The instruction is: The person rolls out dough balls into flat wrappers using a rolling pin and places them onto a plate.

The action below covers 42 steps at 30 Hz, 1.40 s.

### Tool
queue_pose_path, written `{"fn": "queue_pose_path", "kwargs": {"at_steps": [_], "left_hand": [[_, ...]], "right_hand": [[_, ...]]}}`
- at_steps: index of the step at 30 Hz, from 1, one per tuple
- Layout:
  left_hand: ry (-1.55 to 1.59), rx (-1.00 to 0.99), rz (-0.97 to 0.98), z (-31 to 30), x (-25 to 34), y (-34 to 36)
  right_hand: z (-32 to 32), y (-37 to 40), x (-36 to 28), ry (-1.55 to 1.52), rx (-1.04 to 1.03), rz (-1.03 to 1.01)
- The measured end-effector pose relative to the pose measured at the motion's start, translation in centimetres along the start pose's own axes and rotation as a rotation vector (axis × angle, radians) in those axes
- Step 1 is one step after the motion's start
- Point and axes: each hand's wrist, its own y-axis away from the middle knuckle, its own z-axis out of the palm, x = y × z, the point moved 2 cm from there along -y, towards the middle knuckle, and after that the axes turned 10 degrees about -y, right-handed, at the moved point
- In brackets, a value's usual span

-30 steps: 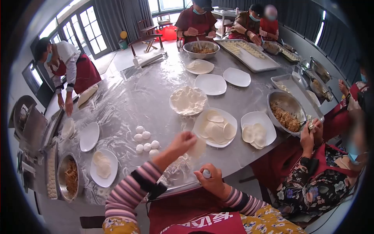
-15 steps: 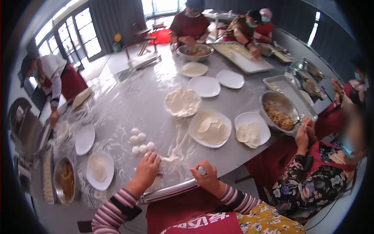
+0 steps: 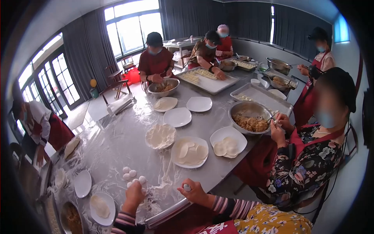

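My left hand [image 3: 134, 192] is over the near edge of a cluster of small white dough balls [image 3: 133, 173] on the floured metal table [image 3: 113, 150]. Its fingers are curled downward, and what they hold, if anything, is hidden behind the hand. One ball shows right beside the fingertips. My right hand [image 3: 194, 192] is closed around a rolling pin [image 3: 187, 188] at the table's front edge, with only the pin's rounded end showing. Loose flour [image 3: 160, 191] lies between my hands. A plate of flat dough wrappers [image 3: 189, 152] sits beyond them.
Behind the wrappers stands a bowl of flour [image 3: 160, 136]. More wrappers lie on a second plate [image 3: 241, 135] to the right, near a metal bowl of filling [image 3: 250, 117]. A seated co-worker [image 3: 307, 156] works close on my right. Another filling bowl [image 3: 73, 220] is at lower left.
The head view has tilted up and shifted right. My left hand has moved from the flour by the table edge to the dough balls. My right hand still grips the rolling pin.
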Motion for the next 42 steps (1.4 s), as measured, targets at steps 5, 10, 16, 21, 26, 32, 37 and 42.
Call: {"fn": "queue_pose_path", "kwargs": {"at_steps": [5, 10, 16, 21, 26, 32, 37, 42], "left_hand": [[0.938, -0.225, -0.060, 5.5, 1.5, 1.5], [0.747, -0.240, -0.078, 3.7, 4.2, 2.3], [0.638, -0.209, 0.005, 2.8, 4.9, 2.1], [0.500, -0.196, 0.048, 3.7, 4.0, 3.4], [0.548, -0.256, 0.042, 4.0, 4.7, 1.7], [0.505, -0.302, 0.104, 2.0, 4.5, 2.6], [0.447, -0.265, 0.114, 2.5, 4.8, 2.7], [0.496, -0.315, 0.181, 3.6, 4.3, 1.5]], "right_hand": [[0.2, -0.2, 0.7, 0.005, 0.002, -0.045], [1.8, -2.7, 1.0, 0.043, -0.033, 0.005], [3.3, -4.2, 3.6, 0.107, -0.030, -0.116], [1.8, -2.3, 2.3, 0.134, -0.011, -0.109], [3.3, -4.1, 3.6, 0.186, -0.025, -0.108], [1.4, -1.5, 2.3, 0.195, 0.023, -0.133], [3.5, -3.5, 3.9, 0.291, 0.014, -0.195], [3.8, -4.5, 3.7, 0.184, -0.032, -0.065]]}}
